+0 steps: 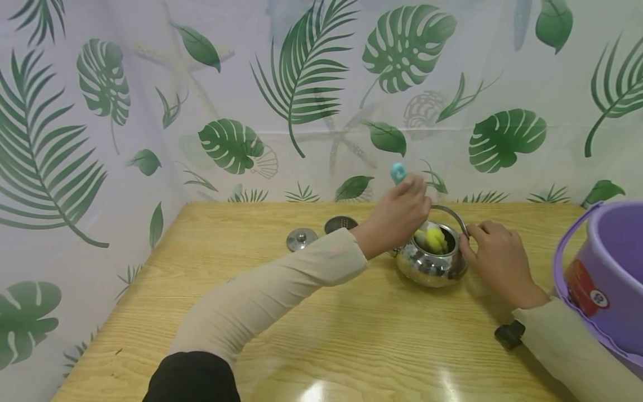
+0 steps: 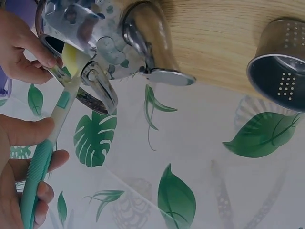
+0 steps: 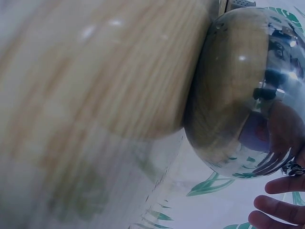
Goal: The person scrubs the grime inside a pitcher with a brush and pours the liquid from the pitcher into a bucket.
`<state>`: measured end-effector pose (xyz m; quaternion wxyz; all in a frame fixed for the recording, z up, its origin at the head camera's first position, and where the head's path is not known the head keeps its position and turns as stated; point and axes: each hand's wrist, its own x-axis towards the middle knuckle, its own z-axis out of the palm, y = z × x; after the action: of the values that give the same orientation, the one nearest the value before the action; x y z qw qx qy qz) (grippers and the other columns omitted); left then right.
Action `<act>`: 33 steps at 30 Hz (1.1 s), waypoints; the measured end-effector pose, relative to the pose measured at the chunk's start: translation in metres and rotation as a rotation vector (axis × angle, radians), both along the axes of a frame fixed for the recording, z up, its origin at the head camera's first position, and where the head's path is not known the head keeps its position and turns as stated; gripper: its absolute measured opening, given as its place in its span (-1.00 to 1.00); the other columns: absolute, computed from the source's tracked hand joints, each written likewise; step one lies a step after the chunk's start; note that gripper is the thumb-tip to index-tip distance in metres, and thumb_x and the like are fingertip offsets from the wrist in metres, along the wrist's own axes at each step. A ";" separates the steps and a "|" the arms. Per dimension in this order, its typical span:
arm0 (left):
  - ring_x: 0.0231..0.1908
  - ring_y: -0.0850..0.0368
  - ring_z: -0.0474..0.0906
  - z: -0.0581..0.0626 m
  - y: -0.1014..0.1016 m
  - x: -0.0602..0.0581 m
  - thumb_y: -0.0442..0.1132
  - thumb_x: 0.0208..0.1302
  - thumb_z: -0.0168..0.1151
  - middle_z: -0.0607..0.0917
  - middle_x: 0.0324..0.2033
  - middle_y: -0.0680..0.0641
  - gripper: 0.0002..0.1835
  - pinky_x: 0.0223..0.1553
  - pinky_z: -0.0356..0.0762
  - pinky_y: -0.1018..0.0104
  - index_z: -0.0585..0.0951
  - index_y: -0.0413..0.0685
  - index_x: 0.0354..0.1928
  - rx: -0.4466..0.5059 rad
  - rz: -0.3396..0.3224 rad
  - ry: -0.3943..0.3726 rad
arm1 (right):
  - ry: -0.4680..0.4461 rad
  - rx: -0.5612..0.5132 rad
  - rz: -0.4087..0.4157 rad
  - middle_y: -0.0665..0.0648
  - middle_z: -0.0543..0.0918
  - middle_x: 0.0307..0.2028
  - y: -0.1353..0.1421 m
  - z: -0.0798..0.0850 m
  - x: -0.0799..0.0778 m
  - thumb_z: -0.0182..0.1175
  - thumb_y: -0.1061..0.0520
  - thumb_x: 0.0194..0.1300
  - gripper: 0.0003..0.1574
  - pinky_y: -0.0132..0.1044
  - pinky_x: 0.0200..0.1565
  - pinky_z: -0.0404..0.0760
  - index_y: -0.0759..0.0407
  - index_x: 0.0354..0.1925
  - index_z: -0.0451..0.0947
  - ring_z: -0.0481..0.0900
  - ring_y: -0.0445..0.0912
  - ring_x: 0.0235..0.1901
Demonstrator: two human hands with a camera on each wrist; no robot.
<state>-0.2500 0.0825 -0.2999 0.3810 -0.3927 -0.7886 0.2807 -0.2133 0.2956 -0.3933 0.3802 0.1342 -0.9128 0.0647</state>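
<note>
My left hand [image 1: 402, 207] grips a teal-handled yellow sponge brush [image 2: 40, 160] inside a round steel teapot [image 1: 431, 268]; my right hand [image 1: 497, 255] pinches its arched metal handle [image 1: 451, 213]. Hard pushing could tip it.

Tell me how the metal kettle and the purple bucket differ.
The kettle is shiny metal; the bucket is purple, with a red label. The kettle looks smaller than the bucket. The kettle's handle arches up, gripped by the right hand, while the bucket's handle hangs down its side. Both are open at the top.
</note>
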 end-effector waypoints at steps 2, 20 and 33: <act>-0.13 0.13 0.35 -0.001 -0.002 -0.001 -0.20 0.21 -0.09 0.52 -0.30 0.11 -0.85 0.06 0.06 0.21 0.50 0.14 -0.34 0.004 -0.005 -0.012 | -0.005 0.001 -0.002 0.34 0.59 -0.46 0.000 0.000 0.000 0.21 0.17 0.09 -0.79 0.17 -0.42 0.44 0.34 -0.37 0.57 0.55 0.22 -0.44; 0.03 0.08 0.30 0.002 -0.012 -0.023 0.16 0.28 0.04 0.55 -0.06 0.06 -0.65 0.19 0.07 0.16 0.54 0.12 -0.08 0.037 -0.020 -0.335 | -0.021 0.004 -0.002 0.35 0.60 -0.45 -0.001 0.002 0.001 0.21 0.17 0.10 -0.79 0.15 -0.44 0.43 0.34 -0.37 0.58 0.56 0.22 -0.44; 0.11 0.06 0.28 0.016 -0.006 -0.031 0.15 0.28 0.06 0.55 0.00 0.07 -0.65 0.27 0.03 0.13 0.56 0.19 -0.02 -0.035 -0.065 -0.419 | -0.014 0.007 -0.002 0.35 0.60 -0.46 -0.001 0.002 0.001 0.21 0.17 0.10 -0.79 0.15 -0.46 0.43 0.34 -0.36 0.57 0.56 0.23 -0.44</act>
<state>-0.2806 0.0769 -0.2840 0.2108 -0.4743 -0.8324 0.1941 -0.2125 0.2951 -0.3915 0.3734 0.1340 -0.9158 0.0617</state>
